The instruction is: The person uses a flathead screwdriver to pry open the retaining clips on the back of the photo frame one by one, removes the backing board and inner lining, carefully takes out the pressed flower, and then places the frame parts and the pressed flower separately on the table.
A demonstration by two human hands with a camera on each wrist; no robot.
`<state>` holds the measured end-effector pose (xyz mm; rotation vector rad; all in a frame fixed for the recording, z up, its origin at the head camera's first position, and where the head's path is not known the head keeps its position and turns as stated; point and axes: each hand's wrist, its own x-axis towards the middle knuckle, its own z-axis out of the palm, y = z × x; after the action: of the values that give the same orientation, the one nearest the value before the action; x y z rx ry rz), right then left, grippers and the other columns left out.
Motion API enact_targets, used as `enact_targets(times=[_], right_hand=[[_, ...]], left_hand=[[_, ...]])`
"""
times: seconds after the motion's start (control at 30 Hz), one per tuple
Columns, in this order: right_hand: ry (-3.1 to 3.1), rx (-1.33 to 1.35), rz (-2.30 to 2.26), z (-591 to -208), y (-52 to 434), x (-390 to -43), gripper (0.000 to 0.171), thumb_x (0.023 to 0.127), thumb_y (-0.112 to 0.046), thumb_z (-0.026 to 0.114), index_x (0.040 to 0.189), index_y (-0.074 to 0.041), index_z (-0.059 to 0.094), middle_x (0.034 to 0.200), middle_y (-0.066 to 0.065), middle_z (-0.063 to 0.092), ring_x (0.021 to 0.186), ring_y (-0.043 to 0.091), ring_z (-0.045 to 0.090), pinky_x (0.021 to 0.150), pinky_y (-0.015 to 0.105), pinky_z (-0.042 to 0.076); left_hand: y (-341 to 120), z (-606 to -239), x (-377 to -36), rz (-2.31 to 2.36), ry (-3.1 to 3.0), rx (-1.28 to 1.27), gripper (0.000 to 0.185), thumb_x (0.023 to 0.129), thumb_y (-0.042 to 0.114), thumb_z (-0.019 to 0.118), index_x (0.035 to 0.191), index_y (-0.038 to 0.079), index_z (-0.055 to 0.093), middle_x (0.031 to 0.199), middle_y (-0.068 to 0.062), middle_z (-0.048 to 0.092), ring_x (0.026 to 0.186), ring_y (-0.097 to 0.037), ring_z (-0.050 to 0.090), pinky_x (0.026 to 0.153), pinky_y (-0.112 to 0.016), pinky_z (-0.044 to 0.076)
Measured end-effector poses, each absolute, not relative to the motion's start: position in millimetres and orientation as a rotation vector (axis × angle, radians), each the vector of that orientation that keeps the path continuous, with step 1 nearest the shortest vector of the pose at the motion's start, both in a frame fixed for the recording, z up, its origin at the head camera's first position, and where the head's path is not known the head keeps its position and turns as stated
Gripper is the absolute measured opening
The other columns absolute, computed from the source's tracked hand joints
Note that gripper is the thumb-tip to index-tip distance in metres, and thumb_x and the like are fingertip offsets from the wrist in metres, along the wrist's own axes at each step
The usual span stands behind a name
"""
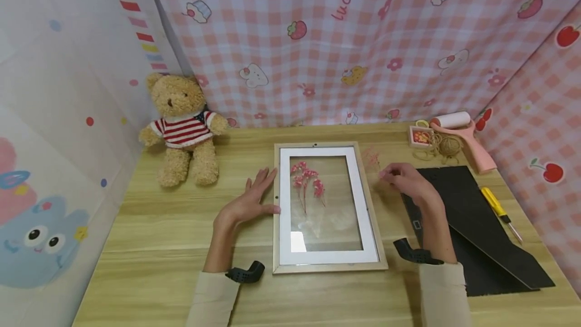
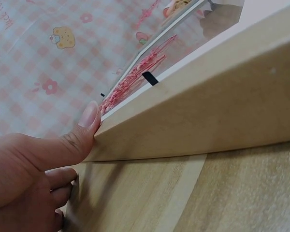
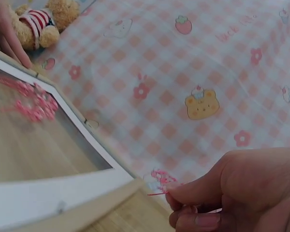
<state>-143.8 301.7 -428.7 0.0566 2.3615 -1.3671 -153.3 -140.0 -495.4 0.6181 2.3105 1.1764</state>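
From the head view, a wooden picture frame (image 1: pixel 328 208) with a white mat lies flat on the light wood table (image 1: pixel 159 246), and pressed pink flowers (image 1: pixel 307 185) rest on its glass. The left hand (image 1: pixel 250 201) lies against the frame's left edge with its fingers straight and slightly spread, the thumb touching the wood. The right hand (image 1: pixel 406 179) is just beside the frame's upper right corner, its fingertips drawn together in a pinch. A loose pink flower sprig (image 1: pixel 372 158) lies on the table just beyond that hand. A black backing board (image 1: pixel 472 216) lies to the right of the frame, under the right forearm. A yellow-handled screwdriver (image 1: pixel 499 211) lies past the board. At the table's far right stand a pink lint roller (image 1: pixel 463 138), a ball of twine (image 1: pixel 448 145) and a small box (image 1: pixel 420 137). A teddy bear in a striped sweater (image 1: pixel 183 127) sits at the far left.

In the left wrist view, the thumb (image 2: pixel 87 121) presses the frame's wooden side, while the other fingers (image 2: pixel 63 179) lie loosely curled below it, holding nothing.

In the right wrist view, the fingers (image 3: pixel 193 193) pinch a small pink flower sprig (image 3: pixel 160 180) just off the frame's corner.
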Motion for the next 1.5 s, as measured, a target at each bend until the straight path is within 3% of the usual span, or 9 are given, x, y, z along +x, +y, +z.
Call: enact_targets(times=[0.3,0.47,0.57,0.7,0.83,1.0,1.13,1.33,1.5], right_hand=[[2.394,0.125,-1.306,-429,337,-179,0.028,0.117,-0.011,0.043,0.124,0.012,0.057,0.088,-0.002,0.051,0.072,0.010,0.041,0.071,0.031,0.038],[2.496,0.164,-1.214,-429,362,-201,0.031,0.113,-0.006,0.047,0.120,0.018,0.064,0.082,-0.006,0.057,0.063,0.007,0.043,0.063,0.028,0.039],[2.530,0.183,-1.196,-435,372,-216,0.028,0.109,-0.007,0.053,0.099,0.013,0.069,0.069,-0.008,0.053,0.056,0.007,0.040,0.056,0.027,0.038],[2.524,0.159,-1.177,-461,392,-246,0.038,0.104,-0.017,0.057,0.067,-0.008,0.059,0.056,-0.006,0.044,0.050,0.009,0.036,0.049,0.031,0.035],[2.577,0.166,-1.082,-499,416,-277,0.043,0.098,-0.022,0.062,0.056,-0.015,0.054,0.052,-0.004,0.043,0.047,0.013,0.038,0.047,0.034,0.037],[2.687,0.202,-1.040,-522,427,-290,0.041,0.094,-0.026,0.071,0.058,-0.012,0.057,0.052,-0.004,0.043,0.049,0.017,0.042,0.047,0.036,0.039],[2.772,0.265,-0.973,-514,417,-280,0.041,0.093,-0.028,0.074,0.061,-0.011,0.054,0.056,-0.003,0.043,0.057,0.023,0.043,0.054,0.038,0.039],[2.898,0.281,-0.801,-483,393,-258,0.031,0.091,-0.025,0.072,0.070,-0.004,0.061,0.078,0.018,0.065,0.074,0.036,0.057,0.068,0.051,0.052],[2.937,0.370,-0.678,-469,375,-244,0.031,0.093,-0.024,0.067,0.073,-0.002,0.061,0.090,0.027,0.068,0.082,0.040,0.062,0.072,0.060,0.056]], left_hand=[[-142,-497,-153,1.186,2.312,0.631,0.113,0.098,0.040,0.081,0.178,0.016,0.006,0.184,-0.021,-0.010,0.170,-0.037,-0.016,0.135,-0.059,-0.016],[-141,-489,-151,1.242,2.270,0.661,0.114,0.097,0.046,0.081,0.178,0.014,0.007,0.182,-0.028,-0.011,0.169,-0.044,-0.017,0.133,-0.063,-0.018],[-142,-490,-151,1.229,2.282,0.662,0.114,0.097,0.048,0.081,0.178,0.015,0.007,0.182,-0.026,-0.011,0.169,-0.043,-0.017,0.133,-0.062,-0.018],[-144,-492,-152,1.207,2.303,0.656,0.114,0.097,0.050,0.079,0.178,0.016,0.007,0.183,-0.023,-0.009,0.170,-0.041,-0.015,0.134,-0.062,-0.016],[-143,-492,-153,1.244,2.275,0.662,0.115,0.097,0.052,0.080,0.179,0.017,0.008,0.183,-0.025,-0.010,0.169,-0.043,-0.017,0.133,-0.064,-0.018],[-141,-497,-153,1.201,2.295,0.649,0.114,0.097,0.048,0.081,0.179,0.018,0.006,0.184,-0.021,-0.011,0.170,-0.040,-0.017,0.134,-0.063,-0.016],[-140,-499,-151,1.183,2.300,0.646,0.113,0.099,0.043,0.080,0.178,0.018,0.005,0.184,-0.020,-0.011,0.170,-0.039,-0.017,0.135,-0.062,-0.014],[-140,-494,-150,1.251,2.263,0.667,0.113,0.098,0.046,0.081,0.178,0.016,0.007,0.183,-0.026,-0.010,0.169,-0.043,-0.017,0.133,-0.063,-0.017],[-142,-496,-152,1.223,2.291,0.663,0.114,0.098,0.047,0.080,0.178,0.017,0.006,0.183,-0.023,-0.010,0.170,-0.039,-0.017,0.135,-0.060,-0.016]])
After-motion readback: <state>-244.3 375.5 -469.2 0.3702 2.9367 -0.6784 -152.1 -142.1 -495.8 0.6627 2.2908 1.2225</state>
